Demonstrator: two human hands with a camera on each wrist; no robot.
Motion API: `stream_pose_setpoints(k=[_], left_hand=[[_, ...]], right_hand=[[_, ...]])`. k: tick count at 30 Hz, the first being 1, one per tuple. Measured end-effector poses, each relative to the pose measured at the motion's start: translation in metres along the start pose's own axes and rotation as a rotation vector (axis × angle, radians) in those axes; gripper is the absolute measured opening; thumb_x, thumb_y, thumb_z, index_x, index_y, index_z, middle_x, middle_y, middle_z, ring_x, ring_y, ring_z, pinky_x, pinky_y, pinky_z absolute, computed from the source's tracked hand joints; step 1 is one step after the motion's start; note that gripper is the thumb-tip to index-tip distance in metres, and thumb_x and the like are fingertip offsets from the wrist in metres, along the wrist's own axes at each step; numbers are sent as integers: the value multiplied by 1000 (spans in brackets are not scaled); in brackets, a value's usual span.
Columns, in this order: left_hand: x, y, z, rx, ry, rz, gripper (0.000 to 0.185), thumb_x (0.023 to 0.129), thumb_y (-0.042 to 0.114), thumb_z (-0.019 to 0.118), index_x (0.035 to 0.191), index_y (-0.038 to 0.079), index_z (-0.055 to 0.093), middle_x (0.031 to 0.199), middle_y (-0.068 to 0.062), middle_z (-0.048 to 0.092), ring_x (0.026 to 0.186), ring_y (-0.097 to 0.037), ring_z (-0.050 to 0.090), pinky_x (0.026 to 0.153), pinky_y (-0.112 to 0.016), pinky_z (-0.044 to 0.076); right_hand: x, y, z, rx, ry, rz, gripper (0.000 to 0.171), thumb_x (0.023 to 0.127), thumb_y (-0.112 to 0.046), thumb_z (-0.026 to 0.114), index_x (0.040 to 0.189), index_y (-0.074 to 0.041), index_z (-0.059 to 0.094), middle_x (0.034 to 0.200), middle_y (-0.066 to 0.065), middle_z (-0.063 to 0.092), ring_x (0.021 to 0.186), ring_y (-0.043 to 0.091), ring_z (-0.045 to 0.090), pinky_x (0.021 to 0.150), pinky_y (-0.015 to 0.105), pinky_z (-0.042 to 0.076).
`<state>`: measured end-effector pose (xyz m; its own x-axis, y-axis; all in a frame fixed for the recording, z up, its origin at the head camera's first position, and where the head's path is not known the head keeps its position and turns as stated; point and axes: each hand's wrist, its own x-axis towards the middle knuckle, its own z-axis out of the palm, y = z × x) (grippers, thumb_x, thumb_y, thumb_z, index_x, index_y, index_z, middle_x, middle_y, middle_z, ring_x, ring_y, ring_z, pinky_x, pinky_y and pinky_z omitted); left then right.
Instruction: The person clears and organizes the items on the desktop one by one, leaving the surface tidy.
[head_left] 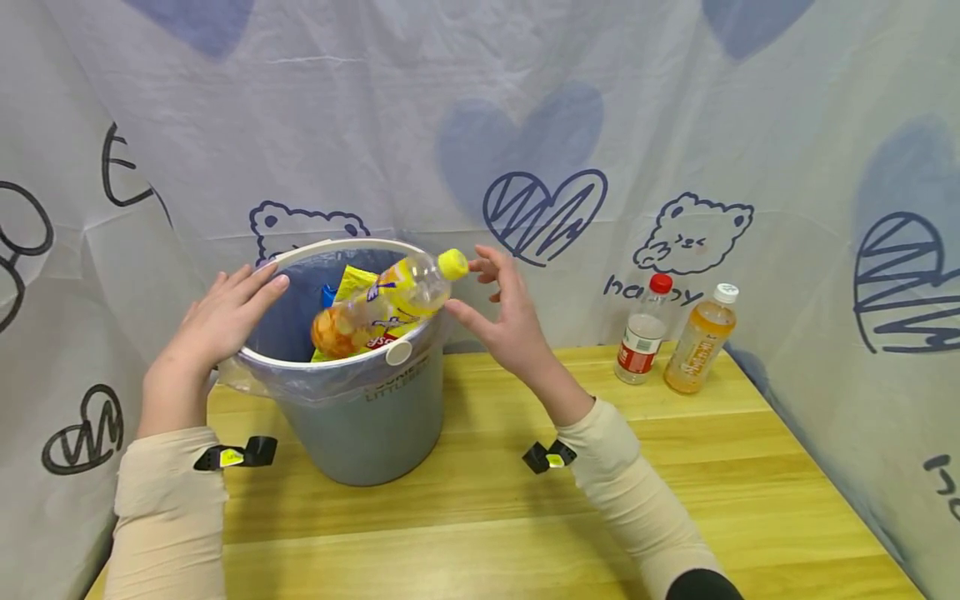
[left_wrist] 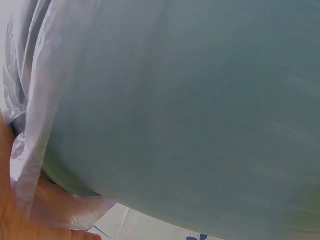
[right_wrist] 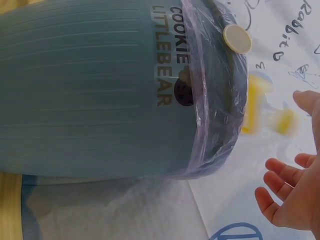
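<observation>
Grey-blue plastic bucket sits on the wooden table, toward the left edge, roughly midway front to back. Clear bag liner is folded over its rim; white handle runs around the back, round white pivot cap on the front. "COOKIE LITTLEBEAR" print reads on the wall in the right wrist view.

Yellow-capped bottle is over the bucket's mouth, tilted: cap up and pointing right past the rim, base down inside. Cannot tell whether it touches the rim. It shows only as a yellow blur in the right wrist view. Yellow and blue wrappers lie in the bucket under it.

Right hand is just right of the bottle's neck, fingers spread and relaxed, gripping nothing. Thumb tip is close to the bottle shoulder; contact not clear. Bottle reads as released.

Left hand lies flat on the bucket's left rim, fingers straight, pressing on the liner edge. No curl around anything. Left wrist view is filled by the bucket wall and bunched liner, with a bit of the hand at the lower left.

Two more bottles stand upright near the table's back edge, right of centre: red-capped bottle with a red label, and just beside it on the right an orange drink bottle with a white cap. Both are well apart from the bucket.

Printed cloth with hearts and bears hangs behind and to the sides.
</observation>
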<state>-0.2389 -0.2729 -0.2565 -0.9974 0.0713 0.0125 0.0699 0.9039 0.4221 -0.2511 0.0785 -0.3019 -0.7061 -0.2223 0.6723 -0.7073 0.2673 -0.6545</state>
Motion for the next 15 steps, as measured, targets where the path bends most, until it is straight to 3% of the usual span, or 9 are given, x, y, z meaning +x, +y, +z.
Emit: stream_pose_setpoints(k=[4,9,15], left_hand=[[-1,0,1,-1,4,3,77,97,68,13,158,20,4,162,-24,-6,146,-50,-15,109,-76,-7],[-1,0,1,-5,7,5,77,97,68,13,158,21,4,162,-24,-6,146,-49,-15,109,-76,-7],[-2,1,1,-6,14,1,78,97,69,14,158,22,5,162,-23,-5,147,-49,-14,110,-76,-8]], right_hand=[[-1,2,0,7,3,-10,68,88,-23,68,145,-11,35,133,13,54,116,36,46,87,43,42],[-4,5,-3,-21,4,6,65,88,-24,67,144,-11,37,132,12,55,115,29,48,87,36,41],[-8,10,-6,-57,-4,27,62,89,-27,66,143,-11,40,132,11,55,115,24,48,88,37,42]])
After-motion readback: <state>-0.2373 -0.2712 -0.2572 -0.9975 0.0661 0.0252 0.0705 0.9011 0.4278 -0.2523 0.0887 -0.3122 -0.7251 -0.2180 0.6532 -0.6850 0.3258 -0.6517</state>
